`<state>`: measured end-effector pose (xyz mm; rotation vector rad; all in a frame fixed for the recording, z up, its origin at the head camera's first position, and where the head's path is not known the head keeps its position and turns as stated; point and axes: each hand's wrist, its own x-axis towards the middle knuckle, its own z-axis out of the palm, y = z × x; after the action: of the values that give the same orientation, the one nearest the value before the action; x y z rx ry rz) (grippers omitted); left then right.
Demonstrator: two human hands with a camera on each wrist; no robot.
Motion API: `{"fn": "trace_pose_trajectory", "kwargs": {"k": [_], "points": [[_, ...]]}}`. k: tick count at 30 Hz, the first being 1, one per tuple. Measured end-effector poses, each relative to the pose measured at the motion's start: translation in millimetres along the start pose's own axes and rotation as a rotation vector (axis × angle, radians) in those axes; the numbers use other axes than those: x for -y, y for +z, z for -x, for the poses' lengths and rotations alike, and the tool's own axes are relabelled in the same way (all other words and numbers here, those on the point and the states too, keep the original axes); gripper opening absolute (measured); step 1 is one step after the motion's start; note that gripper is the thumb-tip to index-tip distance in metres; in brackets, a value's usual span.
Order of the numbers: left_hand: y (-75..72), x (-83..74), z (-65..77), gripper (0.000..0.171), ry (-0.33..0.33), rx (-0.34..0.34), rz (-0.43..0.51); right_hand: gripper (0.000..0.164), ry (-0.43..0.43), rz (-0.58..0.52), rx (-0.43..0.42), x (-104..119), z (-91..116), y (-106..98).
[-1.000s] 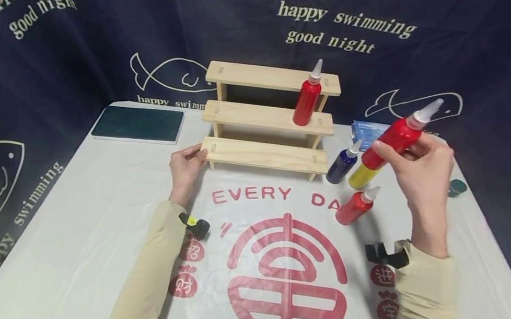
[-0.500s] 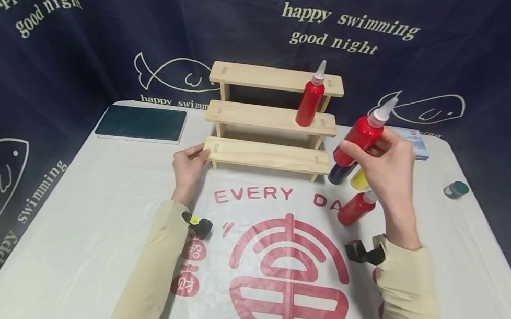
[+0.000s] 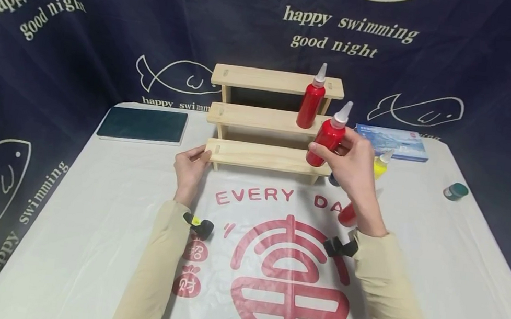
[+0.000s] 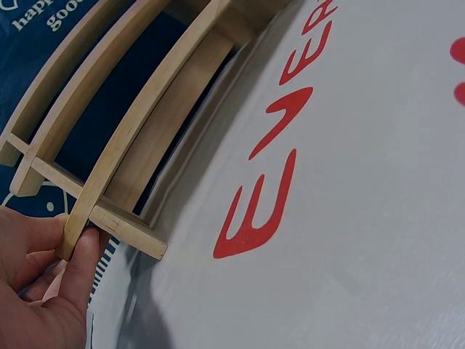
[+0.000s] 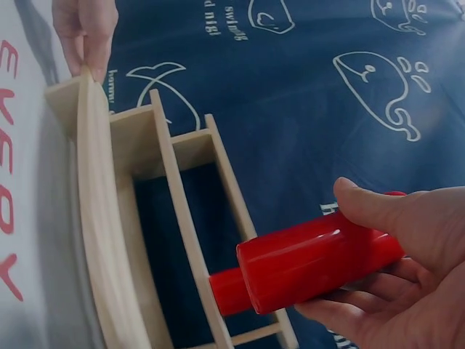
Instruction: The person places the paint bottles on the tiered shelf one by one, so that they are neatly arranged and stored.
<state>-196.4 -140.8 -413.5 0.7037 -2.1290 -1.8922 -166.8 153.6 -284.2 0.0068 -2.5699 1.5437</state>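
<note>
My right hand (image 3: pixel 352 160) grips a red squeeze bottle (image 3: pixel 325 142) with a white pointed nozzle, tilted, in front of the right end of the lower shelves. In the right wrist view the thumb and fingers wrap the bottle (image 5: pixel 320 254). A three-tier wooden shelf rack (image 3: pixel 256 154) stands at the back of the table. Another red squeeze bottle (image 3: pixel 310 105) stands upright on its middle tier, toward the right. My left hand (image 3: pixel 190 169) pinches the left end of the lowest tier; in the left wrist view, thumb and fingers (image 4: pixel 81 265) close on the board's end.
Behind my right hand stand a yellow bottle (image 3: pixel 380 166) and a mostly hidden dark blue bottle (image 3: pixel 334 180). A red bottle (image 3: pixel 347 216) is partly covered by the wrist. A blue box (image 3: pixel 394 143), a small green jar (image 3: pixel 456 191) and a dark green flat case (image 3: pixel 142 125) lie around.
My right hand has carried the red bottle leftward and lower, from over the yellow bottle to in front of the rack. The left hand keeps its hold on the lowest tier.
</note>
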Motion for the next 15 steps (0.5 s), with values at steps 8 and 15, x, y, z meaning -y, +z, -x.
{"fn": "trace_pose_trajectory", "kwargs": {"k": [8,15], "points": [[-0.4,-0.7,1.3,0.029,0.001,0.001,0.004,0.053,-0.004,-0.068,0.033,-2,-10,21],[-0.4,0.2,1.5,0.029,0.015,-0.001,0.006,0.050,-0.020,-0.132,0.039,-3,-21,38]]}}
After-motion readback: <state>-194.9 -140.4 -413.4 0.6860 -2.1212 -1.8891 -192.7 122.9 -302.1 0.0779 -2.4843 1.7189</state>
